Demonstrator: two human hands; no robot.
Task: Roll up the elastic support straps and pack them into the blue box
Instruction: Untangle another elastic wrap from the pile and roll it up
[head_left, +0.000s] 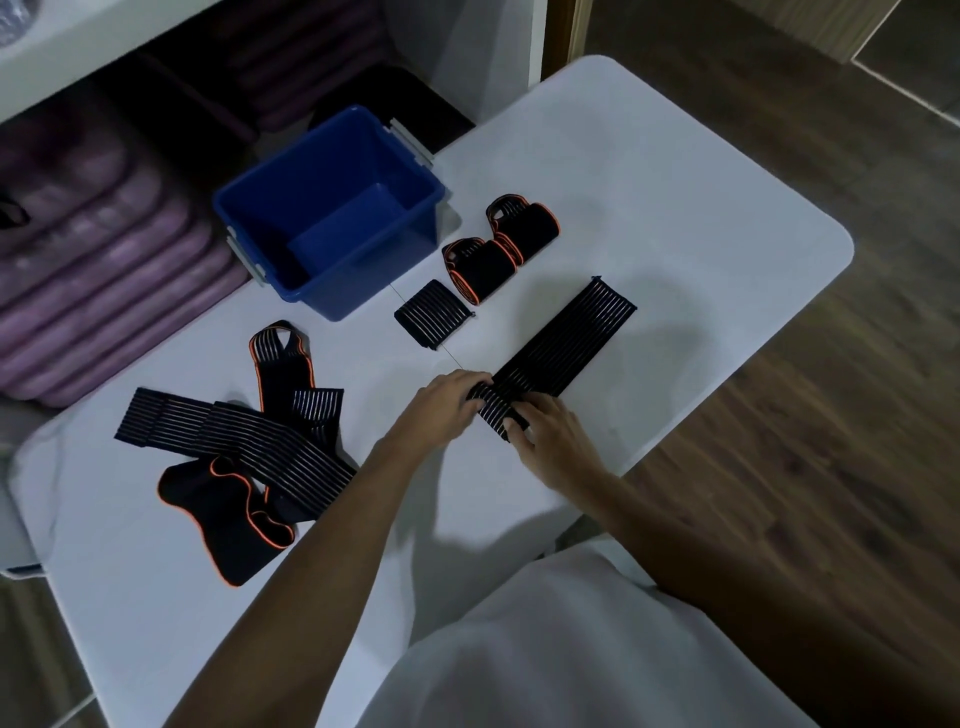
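Note:
A long black ribbed strap (563, 340) lies diagonally on the white table (675, 218), its near end rolled up. My left hand (444, 408) and my right hand (545, 434) both grip that rolled end, fingers curled over it. The blue box (270, 208) stands open at the back of the table, with nothing visible inside. Two rolled orange-trimmed straps (480, 267) (524, 226) and one rolled ribbed strap (434, 314) lie to the right of the box. A heap of unrolled straps (244, 441) lies at the left.
Stacked purple cushions (93, 291) fill a shelf beyond the table's left side. Wooden floor (831, 415) runs along the table's right edge. My white shirt (571, 649) covers the near edge.

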